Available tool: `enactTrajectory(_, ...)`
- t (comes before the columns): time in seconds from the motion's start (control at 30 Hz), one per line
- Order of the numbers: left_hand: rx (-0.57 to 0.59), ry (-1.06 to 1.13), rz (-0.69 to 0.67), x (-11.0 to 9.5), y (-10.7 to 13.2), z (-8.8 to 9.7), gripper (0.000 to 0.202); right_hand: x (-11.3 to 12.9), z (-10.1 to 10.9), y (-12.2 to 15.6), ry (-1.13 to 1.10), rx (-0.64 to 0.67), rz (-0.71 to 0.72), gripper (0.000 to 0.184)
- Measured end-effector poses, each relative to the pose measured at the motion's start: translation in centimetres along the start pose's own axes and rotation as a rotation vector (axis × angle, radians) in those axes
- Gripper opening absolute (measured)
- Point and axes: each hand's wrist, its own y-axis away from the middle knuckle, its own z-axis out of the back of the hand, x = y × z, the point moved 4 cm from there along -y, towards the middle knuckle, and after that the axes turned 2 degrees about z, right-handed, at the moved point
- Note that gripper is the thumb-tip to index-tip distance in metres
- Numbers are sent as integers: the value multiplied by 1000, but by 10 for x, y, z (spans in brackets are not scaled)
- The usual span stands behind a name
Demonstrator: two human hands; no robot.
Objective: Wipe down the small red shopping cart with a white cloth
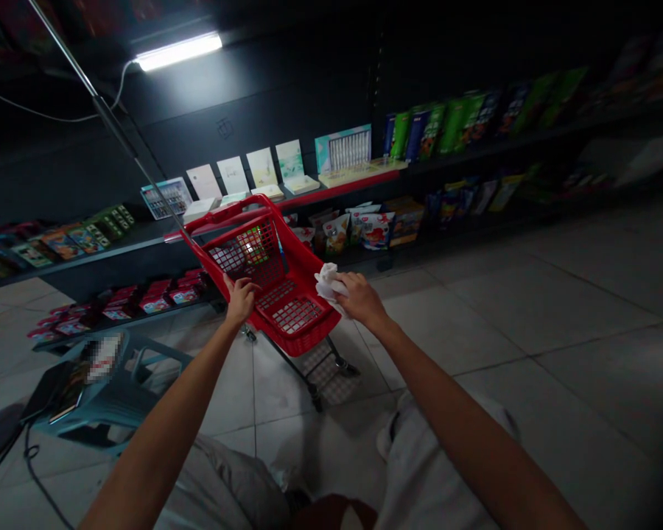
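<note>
A small red plastic shopping cart [287,294] with lattice sides stands on the tiled floor in front of me, its handle end pointing toward the shelves. At the cart's left rim is my left hand [241,298], with one finger pointing up along the edge and the others curled over it. My right hand [360,298] grips a crumpled white cloth [328,283] against the right rim. Part of the cloth is hidden inside the fingers. Through the rear lattice, colourful packages on the shelf behind show.
Dark shelving holds boxed sets [343,151], green and blue packs [454,125] and snack bags [376,228]. A lit tube lamp [180,51] hangs above. A metal pole [69,59] slants down toward the cart. At left, a blue-grey stool [116,397] carries a dark device with a cable.
</note>
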Motion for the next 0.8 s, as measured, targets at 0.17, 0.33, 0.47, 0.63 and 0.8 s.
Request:
enactTrajectory(0.17, 34, 1, -3, 3, -5, 2, 44, -24, 7, -6, -20, -69, -116, 28)
enactTrajectory(0.33, 71, -9, 13, 6, -3, 7, 44, -18, 1, -9, -64, -56, -87, 26)
enactTrajectory(0.47, 100, 3, 9, 4, 1, 9, 43, -3, -2, -8, -34, -39, -49, 33)
enactTrajectory(0.63, 105, 14, -6, 2, 5, 14, 41, 0, -4, -13, -24, -47, -119, 31)
enactTrajectory(0.8, 184, 30, -12, 3, 11, 24, 41, 3, -10, -21, -44, -54, -168, 31)
